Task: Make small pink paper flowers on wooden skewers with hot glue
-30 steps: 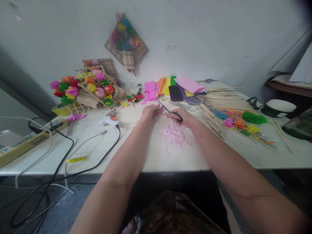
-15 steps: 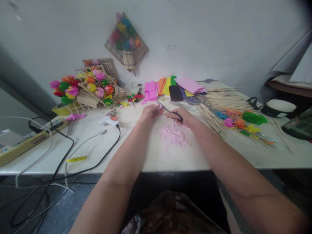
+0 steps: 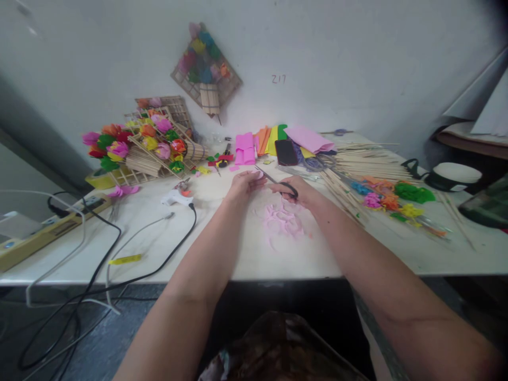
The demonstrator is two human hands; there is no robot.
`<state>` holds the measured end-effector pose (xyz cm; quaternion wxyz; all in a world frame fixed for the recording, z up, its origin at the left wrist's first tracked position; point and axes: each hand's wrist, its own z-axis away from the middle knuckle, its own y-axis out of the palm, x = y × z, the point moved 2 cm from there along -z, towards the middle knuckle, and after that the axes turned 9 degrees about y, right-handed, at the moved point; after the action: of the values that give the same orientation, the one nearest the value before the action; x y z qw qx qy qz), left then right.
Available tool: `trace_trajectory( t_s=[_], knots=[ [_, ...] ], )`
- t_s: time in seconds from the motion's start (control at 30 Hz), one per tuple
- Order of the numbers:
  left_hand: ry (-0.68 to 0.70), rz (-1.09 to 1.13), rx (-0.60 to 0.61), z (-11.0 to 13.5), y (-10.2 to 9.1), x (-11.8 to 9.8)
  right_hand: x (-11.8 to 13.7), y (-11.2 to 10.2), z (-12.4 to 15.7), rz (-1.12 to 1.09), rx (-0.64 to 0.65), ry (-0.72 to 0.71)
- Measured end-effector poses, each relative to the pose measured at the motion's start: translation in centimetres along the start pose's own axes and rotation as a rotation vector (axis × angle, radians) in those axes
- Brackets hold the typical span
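Observation:
My right hand (image 3: 298,191) is closed around the black handles of a pair of scissors (image 3: 274,181), whose blades point up and left toward my left hand (image 3: 245,183). My left hand's fingers are pinched together near the blade tips, holding a small pale pink piece that I can barely make out. Below both hands a heap of pink paper cuttings (image 3: 282,219) lies on the white table (image 3: 222,248).
Paper flowers on wooden lattice frames (image 3: 143,145) sit at back left. A glue gun (image 3: 177,197) and cables (image 3: 119,248) lie to the left. Folded coloured paper (image 3: 273,140), a phone (image 3: 286,152), wooden sticks (image 3: 369,161) and more flowers (image 3: 391,198) are behind and right.

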<state>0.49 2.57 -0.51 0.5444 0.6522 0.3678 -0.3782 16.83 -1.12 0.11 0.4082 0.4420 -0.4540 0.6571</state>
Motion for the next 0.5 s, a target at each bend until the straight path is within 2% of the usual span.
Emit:
trace_trajectory(
  t_s=[0.5],
  knots=[
    [0.022, -0.013, 0.049, -0.16, 0.06, 0.36, 0.13, 0.25, 0.29, -0.030, 0.033, -0.003]
  ],
)
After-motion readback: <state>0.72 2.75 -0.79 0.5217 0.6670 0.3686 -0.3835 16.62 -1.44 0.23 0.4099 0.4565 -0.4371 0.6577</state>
